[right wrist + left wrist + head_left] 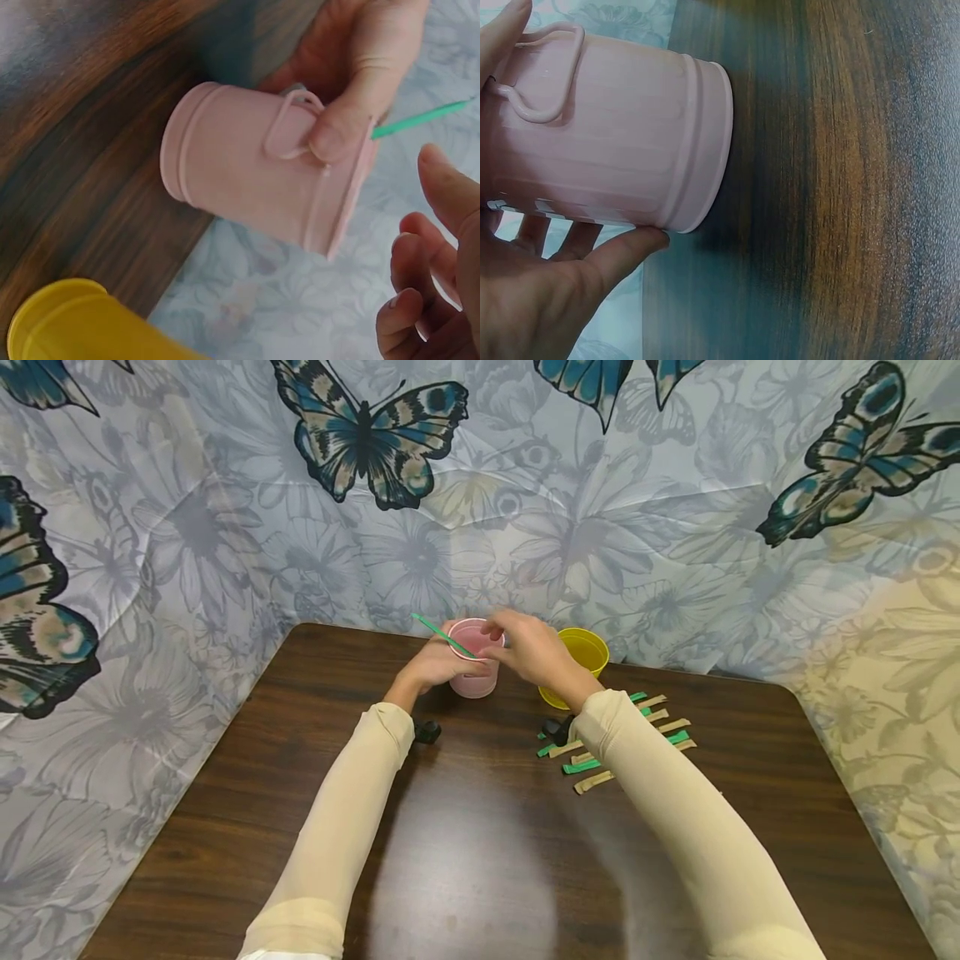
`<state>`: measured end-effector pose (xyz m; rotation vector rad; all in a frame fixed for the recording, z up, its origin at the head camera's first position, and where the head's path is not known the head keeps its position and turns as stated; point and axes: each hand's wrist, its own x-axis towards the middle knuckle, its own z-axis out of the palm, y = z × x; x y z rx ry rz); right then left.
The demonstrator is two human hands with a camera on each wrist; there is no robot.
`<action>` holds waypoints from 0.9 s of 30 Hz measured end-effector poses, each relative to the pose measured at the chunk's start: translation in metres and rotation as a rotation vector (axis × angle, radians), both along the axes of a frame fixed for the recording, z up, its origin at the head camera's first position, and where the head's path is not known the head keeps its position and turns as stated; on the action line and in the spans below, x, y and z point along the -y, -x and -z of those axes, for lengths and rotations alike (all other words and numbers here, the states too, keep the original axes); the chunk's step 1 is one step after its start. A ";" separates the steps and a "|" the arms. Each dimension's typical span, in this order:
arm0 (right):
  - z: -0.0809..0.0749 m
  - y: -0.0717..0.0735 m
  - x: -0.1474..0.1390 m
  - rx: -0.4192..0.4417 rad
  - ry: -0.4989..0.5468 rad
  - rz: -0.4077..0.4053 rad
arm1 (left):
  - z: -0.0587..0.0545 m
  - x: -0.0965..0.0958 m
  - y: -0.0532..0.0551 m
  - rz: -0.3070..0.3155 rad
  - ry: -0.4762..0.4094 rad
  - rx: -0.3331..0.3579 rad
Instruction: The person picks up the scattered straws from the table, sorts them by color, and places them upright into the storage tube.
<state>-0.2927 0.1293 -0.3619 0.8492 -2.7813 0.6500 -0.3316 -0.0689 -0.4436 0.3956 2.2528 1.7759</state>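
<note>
My left hand (438,664) grips a pink pail (475,681), with the thumb over its wire-like handle (291,135). In the left wrist view the pail's base overlaps the table, and fingers wrap its side. A thin green stick (442,636) leans in the pail and pokes out past the rim on the left. My right hand (536,652) hovers at the pail's right rim. Its fingers (409,259) are loosely bent with the thumb apart, and nothing shows between them. The right wrist view has a gap between this hand and the pail.
A yellow pail (587,647) stands right of the pink one, partly behind my right hand. Several green and tan strips (592,781) lie on the brown table (465,860) under my right forearm. A butterfly-print cloth (420,543) hangs behind the table's far edge.
</note>
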 end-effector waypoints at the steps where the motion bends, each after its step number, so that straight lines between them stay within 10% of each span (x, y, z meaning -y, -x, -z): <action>1: -0.001 -0.002 -0.003 -0.002 0.004 -0.001 | 0.001 0.000 0.000 -0.003 0.000 0.000; 19: -0.004 -0.047 -0.072 -0.015 -0.066 0.010 | 0.001 0.000 -0.003 -0.017 -0.032 -0.016; 27: 0.022 -0.066 -0.098 0.061 -0.104 0.012 | 0.003 -0.003 -0.003 -0.014 -0.053 -0.020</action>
